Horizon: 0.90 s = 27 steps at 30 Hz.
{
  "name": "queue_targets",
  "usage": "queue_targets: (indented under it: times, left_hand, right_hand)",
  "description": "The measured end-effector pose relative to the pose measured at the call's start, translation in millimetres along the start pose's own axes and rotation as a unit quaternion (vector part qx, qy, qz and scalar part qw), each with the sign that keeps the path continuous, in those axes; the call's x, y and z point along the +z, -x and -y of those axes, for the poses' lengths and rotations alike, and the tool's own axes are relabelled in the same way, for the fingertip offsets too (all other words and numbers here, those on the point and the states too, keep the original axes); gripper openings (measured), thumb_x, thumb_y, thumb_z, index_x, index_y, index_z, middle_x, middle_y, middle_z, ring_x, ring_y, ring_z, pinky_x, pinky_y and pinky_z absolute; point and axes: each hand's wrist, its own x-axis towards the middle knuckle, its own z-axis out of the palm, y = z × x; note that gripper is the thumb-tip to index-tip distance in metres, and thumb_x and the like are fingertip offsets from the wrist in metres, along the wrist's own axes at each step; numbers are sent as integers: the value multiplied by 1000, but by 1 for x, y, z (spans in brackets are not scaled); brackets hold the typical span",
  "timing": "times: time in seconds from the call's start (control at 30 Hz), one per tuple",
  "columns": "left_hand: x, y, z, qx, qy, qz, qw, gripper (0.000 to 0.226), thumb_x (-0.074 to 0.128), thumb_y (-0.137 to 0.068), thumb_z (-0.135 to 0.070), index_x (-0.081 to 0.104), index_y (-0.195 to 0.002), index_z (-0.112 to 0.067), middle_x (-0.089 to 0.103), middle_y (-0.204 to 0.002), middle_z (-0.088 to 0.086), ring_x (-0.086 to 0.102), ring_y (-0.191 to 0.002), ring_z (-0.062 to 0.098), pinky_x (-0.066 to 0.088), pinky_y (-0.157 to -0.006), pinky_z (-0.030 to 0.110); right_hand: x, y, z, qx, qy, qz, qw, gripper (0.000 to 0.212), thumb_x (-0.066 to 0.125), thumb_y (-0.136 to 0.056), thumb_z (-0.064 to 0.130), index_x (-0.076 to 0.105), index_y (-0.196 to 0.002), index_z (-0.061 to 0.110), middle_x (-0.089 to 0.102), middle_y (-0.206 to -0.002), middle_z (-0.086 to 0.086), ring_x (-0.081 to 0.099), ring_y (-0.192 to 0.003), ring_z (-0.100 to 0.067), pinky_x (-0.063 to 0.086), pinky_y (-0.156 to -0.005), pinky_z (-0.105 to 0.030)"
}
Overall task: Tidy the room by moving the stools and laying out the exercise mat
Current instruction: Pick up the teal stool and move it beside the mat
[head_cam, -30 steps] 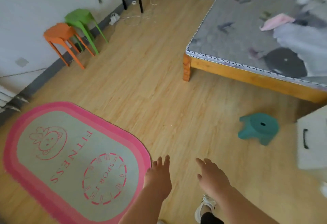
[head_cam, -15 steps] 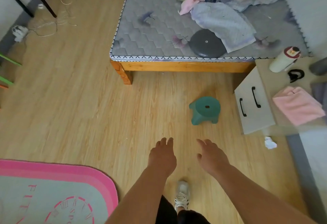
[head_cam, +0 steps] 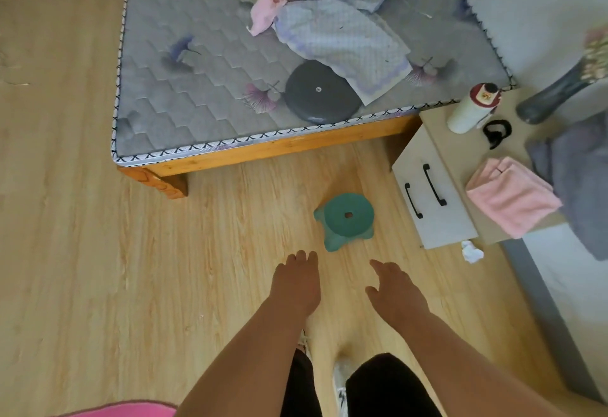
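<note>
While stretched forward over the wood-plank floor [head_cam: 98,268], palm down with fingers loosely together and nothing gripped: left hand [head_cam: 296,281]. Alongside it, apart from it, fingers spread a little and likewise empty: right hand [head_cam: 393,291]. Just beyond the fingertips of both, ahead and between them, untouched: a small teal plastic stool [head_cam: 345,219], upright on the floor, round seat with a hole at its centre. Farther ahead of the hands: a wooden bed frame [head_cam: 279,150] carrying a grey quilted mattress [head_cam: 197,87]. Lying on that mattress near its front edge, beyond the stool: a dark grey round cushion [head_cam: 320,95], partly tucked under a pale checked cloth [head_cam: 342,44]; a pink cloth [head_cam: 266,10] behind that. Ahead and to the right of the right hand: a white bedside cabinet [head_cam: 434,199] with two black handles, bearing a white bottle [head_cam: 470,108] with a red cap, a black cord loop [head_cam: 496,131] and a folded pink towel [head_cam: 511,196]. On the floor at the cabinet's foot, right of the right hand: a crumpled white scrap [head_cam: 472,252]. Behind the left forearm, at the bottom edge of the view: only a pink strip of the exercise mat [head_cam: 131,411]. Below the arms: black trouser legs and white shoes [head_cam: 340,383], partly hidden.
</note>
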Motion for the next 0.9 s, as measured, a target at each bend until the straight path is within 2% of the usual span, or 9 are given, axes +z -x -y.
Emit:
queue_targets:
  times: [0.13,0.27,0.43,0.57,0.7,0.9]
  left_hand:
    - [-23,-63,-15,6,12,13,1000,56,40,-89,-9,27,-144,-12,42,-136,9,45,-119,25,42,-94,36]
    - [-13,-118,-31,-30,90,36,995,53,39,-92,-14,28,-144,-13,43,-136,8,44,-120,24,42,-96,35]
    - [41,-202,-42,-130,180,51,974,55,40,-94,-16,24,-147,-16,40,-140,6,44,-125,23,41,-96,35]
    - [94,-265,-49,-202,240,60,948,59,44,-92,-16,24,-148,-16,40,-141,8,45,-126,26,42,-95,35]
    - [142,-322,-55,-212,269,48,938,52,47,-90,-13,35,-140,-15,45,-135,8,51,-118,26,37,-80,29]
    - [201,-397,-37,-207,222,44,952,47,43,-91,-13,35,-137,-14,48,-128,9,54,-111,28,39,-77,33]
  right_hand:
    - [-18,-48,-6,7,-47,-8,999,59,45,-97,32,22,-151,24,29,-152,-1,35,-135,-19,41,-102,-35]
    - [-22,-104,-35,21,-60,15,998,58,48,-95,29,27,-149,25,36,-148,0,39,-132,-20,41,-102,-37]
    - [-9,-198,-87,15,-6,73,997,57,47,-94,26,28,-148,23,44,-138,-3,45,-123,-22,45,-96,-37]
    - [6,-279,-116,1,42,89,995,57,47,-93,25,29,-146,23,47,-131,-5,48,-118,-24,47,-90,-39]
    - [30,-352,-130,-6,45,82,996,53,51,-92,26,34,-142,23,50,-127,-6,52,-114,-26,50,-85,-41]
    - [82,-446,-133,14,8,64,998,66,54,-90,25,22,-148,23,50,-126,-8,57,-106,-27,51,-85,-43]
